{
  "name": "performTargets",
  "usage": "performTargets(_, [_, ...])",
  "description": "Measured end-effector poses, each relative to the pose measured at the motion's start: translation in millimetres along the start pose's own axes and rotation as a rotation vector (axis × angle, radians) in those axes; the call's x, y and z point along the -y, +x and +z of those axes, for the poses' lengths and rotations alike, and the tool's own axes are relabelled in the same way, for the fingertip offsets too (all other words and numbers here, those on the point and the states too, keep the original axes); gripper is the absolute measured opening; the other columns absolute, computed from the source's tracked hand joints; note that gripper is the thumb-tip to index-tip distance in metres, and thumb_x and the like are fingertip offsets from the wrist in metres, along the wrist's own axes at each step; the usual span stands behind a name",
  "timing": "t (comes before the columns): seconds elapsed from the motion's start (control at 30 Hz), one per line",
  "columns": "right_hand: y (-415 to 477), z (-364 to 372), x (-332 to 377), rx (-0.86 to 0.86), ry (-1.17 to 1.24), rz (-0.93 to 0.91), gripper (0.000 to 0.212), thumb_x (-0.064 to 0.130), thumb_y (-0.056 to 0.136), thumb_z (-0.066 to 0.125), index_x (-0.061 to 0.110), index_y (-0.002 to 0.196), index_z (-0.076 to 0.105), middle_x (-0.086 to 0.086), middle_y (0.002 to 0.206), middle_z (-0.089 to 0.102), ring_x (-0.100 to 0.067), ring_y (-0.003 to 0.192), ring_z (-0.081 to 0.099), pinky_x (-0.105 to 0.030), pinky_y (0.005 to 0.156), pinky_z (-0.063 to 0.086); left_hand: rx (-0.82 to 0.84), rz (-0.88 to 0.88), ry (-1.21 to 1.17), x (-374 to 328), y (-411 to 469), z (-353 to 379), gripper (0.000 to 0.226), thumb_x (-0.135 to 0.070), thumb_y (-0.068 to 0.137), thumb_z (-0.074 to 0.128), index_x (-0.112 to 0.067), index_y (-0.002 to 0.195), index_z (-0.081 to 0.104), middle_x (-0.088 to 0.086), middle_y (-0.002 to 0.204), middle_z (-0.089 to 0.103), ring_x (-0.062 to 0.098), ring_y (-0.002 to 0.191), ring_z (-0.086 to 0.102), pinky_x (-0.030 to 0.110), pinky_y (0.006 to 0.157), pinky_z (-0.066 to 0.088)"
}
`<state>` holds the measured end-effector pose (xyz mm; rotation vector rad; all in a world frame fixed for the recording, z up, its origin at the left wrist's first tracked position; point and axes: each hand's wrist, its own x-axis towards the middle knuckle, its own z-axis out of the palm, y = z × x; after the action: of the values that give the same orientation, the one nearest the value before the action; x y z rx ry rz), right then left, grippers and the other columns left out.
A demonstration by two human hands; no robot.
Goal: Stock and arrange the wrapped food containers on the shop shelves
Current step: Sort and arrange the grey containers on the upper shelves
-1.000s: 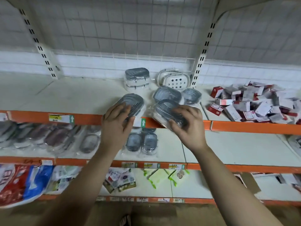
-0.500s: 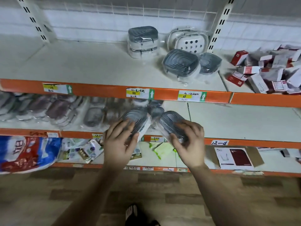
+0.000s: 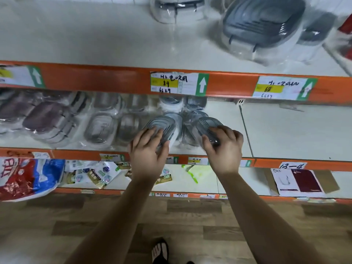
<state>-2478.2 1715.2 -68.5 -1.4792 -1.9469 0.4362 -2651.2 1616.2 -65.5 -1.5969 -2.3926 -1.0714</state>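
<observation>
Both hands hold one wrapped container each: left hand, right hand, at the shelf edge. Neither placed yet; rows beyond already stocked.

The containers are grey, ridged in curved lines. The shelf edge is orange, its label white, yellow and green. The bag is red, blue, white.

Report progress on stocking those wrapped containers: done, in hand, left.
Done: wrapped containers line the middle shelf. In hand: the left hand grips the left container, the right hand the right container, both at that shelf's front. Left: set both down; whether the top-shelf containers should move, I cannot tell.
</observation>
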Motion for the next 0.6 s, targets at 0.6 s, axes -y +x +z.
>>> performTargets(0.6, [49,40,-29,0.006,0.031,-0.128,0.032,0.028,0.085,0.068,0.008,0.110,0.070,-0.013,0.119,0.062,-0.036,0.112,0.055,-0.030,0.099,0.039,0.004,0.081,-0.040,34,11,35,0.049,-0.038,0.075,0.055,-0.010,0.109,0.074,0.003,0.117,0.069,0.032,0.116,0.058,0.054,0.092,0.048])
